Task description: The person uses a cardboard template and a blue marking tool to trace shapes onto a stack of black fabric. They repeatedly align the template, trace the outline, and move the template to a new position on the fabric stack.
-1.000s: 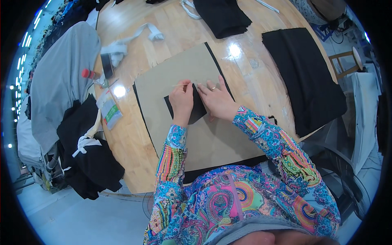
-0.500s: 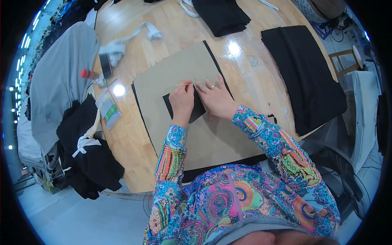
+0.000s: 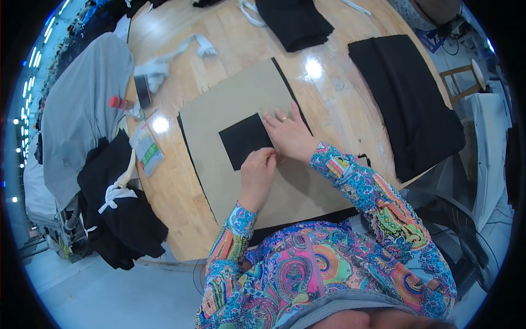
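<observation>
A large beige sheet, like a cardboard pattern [image 3: 219, 104], lies over black cloth that shows along its edges. In its middle is a black rectangle [image 3: 245, 141]; whether it is a cut-out or a piece on top, I cannot tell. At the rectangle's near right corner my left hand [image 3: 258, 174] is closed in a pinch, and anything between the fingertips is too small to make out. My right hand [image 3: 290, 131] rests flat on the sheet beside the rectangle's right edge, fingers stretched out, a ring on one finger.
Folded black cloth [image 3: 408, 104] lies at the right, another black bundle [image 3: 293, 24] at the far side. On the left are a white strip [image 3: 181, 50], a dark slim case [image 3: 142, 90], a red-capped bottle [image 3: 118, 102], a plastic packet [image 3: 147, 149] and hanging black cloth [image 3: 120, 219].
My left hand has moved toward me along the rectangle's right edge, from its far corner to its near corner, uncovering the rectangle. My right hand has stayed in place.
</observation>
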Available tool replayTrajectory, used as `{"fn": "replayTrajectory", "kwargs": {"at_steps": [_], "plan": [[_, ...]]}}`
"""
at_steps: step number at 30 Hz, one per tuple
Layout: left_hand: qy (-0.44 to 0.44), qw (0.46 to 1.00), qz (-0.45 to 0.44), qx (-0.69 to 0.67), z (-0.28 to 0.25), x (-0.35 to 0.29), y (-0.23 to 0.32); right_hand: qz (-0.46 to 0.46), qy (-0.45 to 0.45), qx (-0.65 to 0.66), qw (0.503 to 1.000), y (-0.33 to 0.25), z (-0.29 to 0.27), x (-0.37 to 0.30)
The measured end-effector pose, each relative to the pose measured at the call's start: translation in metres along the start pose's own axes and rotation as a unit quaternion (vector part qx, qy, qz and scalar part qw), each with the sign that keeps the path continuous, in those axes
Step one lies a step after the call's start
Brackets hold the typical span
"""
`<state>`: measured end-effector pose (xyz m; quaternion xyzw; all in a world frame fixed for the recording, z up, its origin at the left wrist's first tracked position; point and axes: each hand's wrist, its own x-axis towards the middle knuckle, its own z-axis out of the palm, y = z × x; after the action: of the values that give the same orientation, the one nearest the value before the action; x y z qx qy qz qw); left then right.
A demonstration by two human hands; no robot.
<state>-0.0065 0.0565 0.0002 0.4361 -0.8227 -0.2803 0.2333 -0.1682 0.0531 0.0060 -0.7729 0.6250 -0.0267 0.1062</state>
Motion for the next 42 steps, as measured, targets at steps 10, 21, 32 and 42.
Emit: {"fn": "replayTrajectory", "kwargs": {"at_steps": [10, 21, 32, 42], "plan": [[0.162, 0.921, -0.234, -0.267, -0.039, -0.045, -0.03, -0.03, 0.135, 0.148, 0.979, 0.029, 0.02, -0.015], [0.282, 0.904, -0.227, -0.228, -0.042, -0.089, -0.064, 0.598, 0.22, 0.129, 0.759, 0.228, -0.012, -0.228], [0.284, 0.914, -0.2, -0.209, -0.034, -0.093, -0.071, 0.347, 0.187, 0.091, 0.915, 0.148, -0.017, -0.222], [0.286, 0.909, -0.209, -0.22, -0.038, -0.097, -0.071, 0.243, 0.106, 0.541, 0.798, 0.176, -0.057, -0.185]]}}
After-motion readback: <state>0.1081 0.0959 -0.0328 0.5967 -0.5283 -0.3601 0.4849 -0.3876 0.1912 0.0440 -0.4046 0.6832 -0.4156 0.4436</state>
